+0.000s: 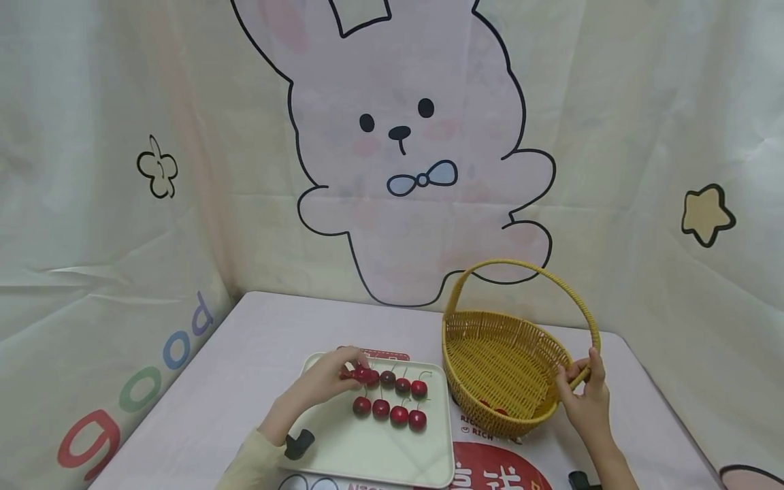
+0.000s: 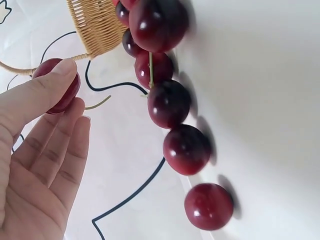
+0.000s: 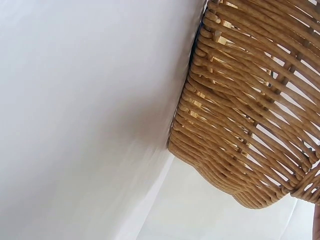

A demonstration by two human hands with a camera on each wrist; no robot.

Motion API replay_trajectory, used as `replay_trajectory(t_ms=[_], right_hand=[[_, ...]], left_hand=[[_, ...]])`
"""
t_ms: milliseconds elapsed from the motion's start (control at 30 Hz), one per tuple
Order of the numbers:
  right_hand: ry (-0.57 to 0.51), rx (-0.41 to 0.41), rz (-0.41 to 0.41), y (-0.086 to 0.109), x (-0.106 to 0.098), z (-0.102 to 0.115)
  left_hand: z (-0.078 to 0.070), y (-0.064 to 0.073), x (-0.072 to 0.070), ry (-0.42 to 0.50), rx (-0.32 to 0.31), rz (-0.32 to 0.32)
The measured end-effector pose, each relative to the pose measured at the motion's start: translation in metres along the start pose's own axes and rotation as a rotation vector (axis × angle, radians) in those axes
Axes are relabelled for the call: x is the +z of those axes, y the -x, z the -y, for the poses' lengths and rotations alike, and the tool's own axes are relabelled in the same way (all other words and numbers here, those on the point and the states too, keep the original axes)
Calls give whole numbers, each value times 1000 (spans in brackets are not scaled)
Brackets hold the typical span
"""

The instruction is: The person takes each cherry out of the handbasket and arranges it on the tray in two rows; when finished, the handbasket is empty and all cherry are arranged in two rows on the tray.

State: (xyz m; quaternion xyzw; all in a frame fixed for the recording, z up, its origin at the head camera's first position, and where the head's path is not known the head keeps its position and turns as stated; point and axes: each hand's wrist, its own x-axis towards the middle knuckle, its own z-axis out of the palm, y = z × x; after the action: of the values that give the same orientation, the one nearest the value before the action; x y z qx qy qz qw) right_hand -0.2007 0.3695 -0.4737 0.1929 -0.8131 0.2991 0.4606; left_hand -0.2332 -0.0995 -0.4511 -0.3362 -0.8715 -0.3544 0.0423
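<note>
Between thumb and fingertips my left hand point(image 1: 331, 374) pinches a dark red cherry point(image 2: 70, 97), its stem trailing off to the side in the left wrist view. That hand is over the back left of a cream tray point(image 1: 367, 452), where several cherries point(image 1: 399, 416) lie in two rows. My right hand point(image 1: 589, 401) grips the base of the handle of a yellow wicker basket point(image 1: 461, 391) at its right side. The basket tilts toward me, with a few red cherries point(image 1: 501, 412) low inside. Its woven wall point(image 3: 250, 110) fills much of the right wrist view.
Under the tray and basket lies a white table cover point(image 1: 251, 340) with red printed lettering point(image 1: 502, 469). Behind the table hangs a pale curtain point(image 1: 643, 204) with a cartoon rabbit. Black straps point(image 1: 299, 444) sit at the wrists.
</note>
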Motion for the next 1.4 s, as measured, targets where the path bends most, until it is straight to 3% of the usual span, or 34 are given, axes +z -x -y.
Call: replay_trajectory(t_ms=[233,567,767,1000,1233,1400], right_hand=[[-9,4,4,1,0,-1],[-19,-5,1,0,1,-2],[-15,-9,-5,0,1,-1],[-10,-5,-4,0,1,-2],[-4,-2,2,0,1,-2],[-2,3,2,1,1,-2]], left_hand=[[6,13,-4,-20,7,11],[9,27,-5,65,-112,93],[9,33,-7,117,-96,113],[13,37,-6,16,-46,137],[18,38,-3,1,16,136],[20,39,-2,-10,7,148]])
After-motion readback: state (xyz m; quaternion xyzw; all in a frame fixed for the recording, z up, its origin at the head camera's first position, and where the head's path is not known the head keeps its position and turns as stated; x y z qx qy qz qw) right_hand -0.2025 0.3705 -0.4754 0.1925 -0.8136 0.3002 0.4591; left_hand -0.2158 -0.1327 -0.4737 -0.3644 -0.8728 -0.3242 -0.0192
